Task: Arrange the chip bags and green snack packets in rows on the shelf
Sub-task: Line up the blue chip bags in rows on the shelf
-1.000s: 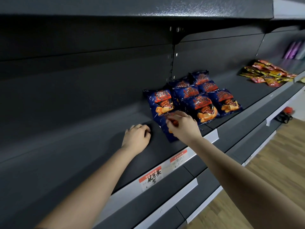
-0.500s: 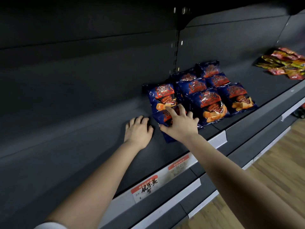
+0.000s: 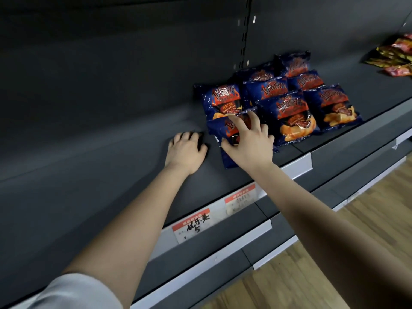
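Observation:
Several dark blue chip bags (image 3: 289,112) lie in rows on the dark shelf (image 3: 111,175). The front-left chip bag (image 3: 223,130) lies flat near the shelf's front edge. My right hand (image 3: 247,141) rests on it with fingers spread and fairly straight, covering most of its front. Another blue bag (image 3: 224,100) lies just behind it. My left hand (image 3: 186,150) rests on the bare shelf just left of that bag, fingers loosely curled, holding nothing. No green packets are in view.
A pile of red and yellow snack packets (image 3: 394,59) lies at the far right of the shelf. Price labels (image 3: 194,224) line the shelf's front rail. Lower shelves and a wooden floor (image 3: 334,264) are below.
My right hand has opened from a curled grasp at the bag's lower edge to spread fingers flat on the front-left bag. The camera moved closer and lower. My left hand stayed put.

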`<state>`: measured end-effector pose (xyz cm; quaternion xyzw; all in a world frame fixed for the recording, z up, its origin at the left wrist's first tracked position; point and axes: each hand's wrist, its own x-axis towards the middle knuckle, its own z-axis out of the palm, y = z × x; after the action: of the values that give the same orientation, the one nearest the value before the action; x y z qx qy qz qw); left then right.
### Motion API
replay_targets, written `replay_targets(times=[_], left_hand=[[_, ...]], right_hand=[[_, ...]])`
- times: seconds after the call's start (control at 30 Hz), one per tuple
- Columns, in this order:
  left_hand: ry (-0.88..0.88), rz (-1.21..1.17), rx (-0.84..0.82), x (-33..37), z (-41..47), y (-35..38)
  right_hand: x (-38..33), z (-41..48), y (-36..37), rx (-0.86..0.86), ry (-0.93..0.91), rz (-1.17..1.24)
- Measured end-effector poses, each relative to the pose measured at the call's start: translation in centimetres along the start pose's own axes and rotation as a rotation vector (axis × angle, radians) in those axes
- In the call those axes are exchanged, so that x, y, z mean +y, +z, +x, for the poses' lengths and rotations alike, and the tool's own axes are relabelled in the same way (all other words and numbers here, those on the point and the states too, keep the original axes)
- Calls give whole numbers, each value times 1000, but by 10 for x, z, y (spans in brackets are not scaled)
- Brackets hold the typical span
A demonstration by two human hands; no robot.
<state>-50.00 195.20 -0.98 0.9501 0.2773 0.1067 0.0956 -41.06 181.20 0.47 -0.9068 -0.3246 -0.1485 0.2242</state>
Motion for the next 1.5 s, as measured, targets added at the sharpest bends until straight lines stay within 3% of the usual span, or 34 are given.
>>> replay_targets(times=[0.27, 0.53, 0.67, 1.0, 1.2, 1.5], left_hand=[[8, 3, 1, 0, -1, 0], [-6, -45, -1, 0, -1, -1], [-5, -52, -2, -1, 0, 0], [-10, -60, 28, -2, 1, 2], [-9, -70, 28, -3, 0, 2], [-10, -67, 23, -3, 0, 2]], right_hand=[[-9, 28, 1, 159, -55, 77], [-10, 50, 27, -5, -22, 6], [-7, 51, 29, -4, -41, 34], [-4, 53, 37, 208, -229, 91], [0, 54, 38, 179, -268, 135], [0, 51, 38, 25, -220, -35]])
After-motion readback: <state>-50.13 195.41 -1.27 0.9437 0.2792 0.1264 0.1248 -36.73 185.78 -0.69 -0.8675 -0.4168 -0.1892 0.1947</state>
